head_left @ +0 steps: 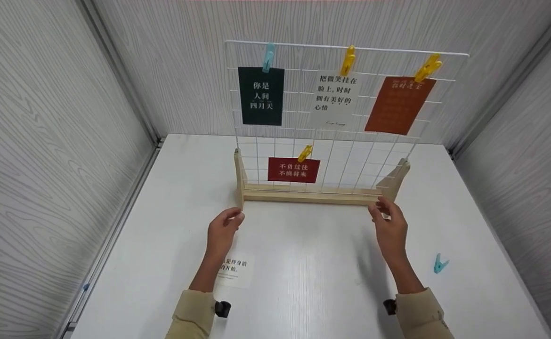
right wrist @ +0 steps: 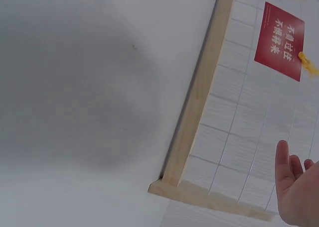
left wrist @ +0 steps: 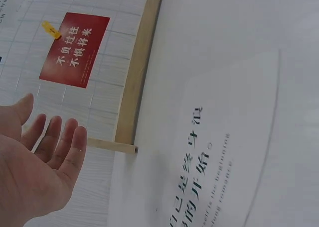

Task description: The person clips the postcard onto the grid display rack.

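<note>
A white wire grid (head_left: pixel 299 127) stands upright in a wooden stand (head_left: pixel 303 195). My left hand (head_left: pixel 223 228) is near the stand's left foot, fingers loosely bent and nothing in them; the left wrist view shows its palm and relaxed fingers. By the right foot is my right hand (head_left: pixel 391 226), likewise holding nothing; whether it touches the wood, I cannot tell. On the grid, clothespins hold a dark green card (head_left: pixel 261 113), a white card (head_left: pixel 334 113), an orange card (head_left: pixel 395 110) and, lower down, a small red card (head_left: pixel 294 176). The upper cards hang high above both hands.
Another white card (head_left: pixel 242 275) lies on the white table beside my left forearm, which partly covers it. To the right of my right forearm lies a blue clothespin (head_left: pixel 439 264). Wood-grained panels (head_left: pixel 44 141) enclose the table at the back and sides.
</note>
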`<state>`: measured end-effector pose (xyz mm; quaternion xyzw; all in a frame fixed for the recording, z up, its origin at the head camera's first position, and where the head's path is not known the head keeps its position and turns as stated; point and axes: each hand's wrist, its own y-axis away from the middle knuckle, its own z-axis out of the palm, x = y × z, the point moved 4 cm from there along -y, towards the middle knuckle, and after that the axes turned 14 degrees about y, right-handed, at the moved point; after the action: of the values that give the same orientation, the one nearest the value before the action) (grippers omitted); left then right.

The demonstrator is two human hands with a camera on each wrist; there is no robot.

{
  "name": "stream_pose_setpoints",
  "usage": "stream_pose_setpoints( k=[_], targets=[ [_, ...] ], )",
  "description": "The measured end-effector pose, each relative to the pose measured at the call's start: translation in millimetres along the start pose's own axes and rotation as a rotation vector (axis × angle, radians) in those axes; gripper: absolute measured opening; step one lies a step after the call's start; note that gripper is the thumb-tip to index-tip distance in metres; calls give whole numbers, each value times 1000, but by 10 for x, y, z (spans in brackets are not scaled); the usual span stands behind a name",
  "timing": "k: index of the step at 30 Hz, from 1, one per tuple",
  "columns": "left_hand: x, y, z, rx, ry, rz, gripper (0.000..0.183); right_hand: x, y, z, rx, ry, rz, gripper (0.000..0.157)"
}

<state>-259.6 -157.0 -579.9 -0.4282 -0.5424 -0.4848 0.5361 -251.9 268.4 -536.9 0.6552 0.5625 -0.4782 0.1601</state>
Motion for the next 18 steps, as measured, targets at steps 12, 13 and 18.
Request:
stream_pose_setpoints(
  k=[12,13,18],
  targets=[
    [-158,300,-293,3,-105,-20,43,465,191,-375,42,108,153,49],
    [-165,317,-315,8,-115,-20,43,496,203,-404,45,123,164,50],
    [-210,377,-411,27,-162,-22,43,658,240,-576,75,189,198,51]
  ],
)
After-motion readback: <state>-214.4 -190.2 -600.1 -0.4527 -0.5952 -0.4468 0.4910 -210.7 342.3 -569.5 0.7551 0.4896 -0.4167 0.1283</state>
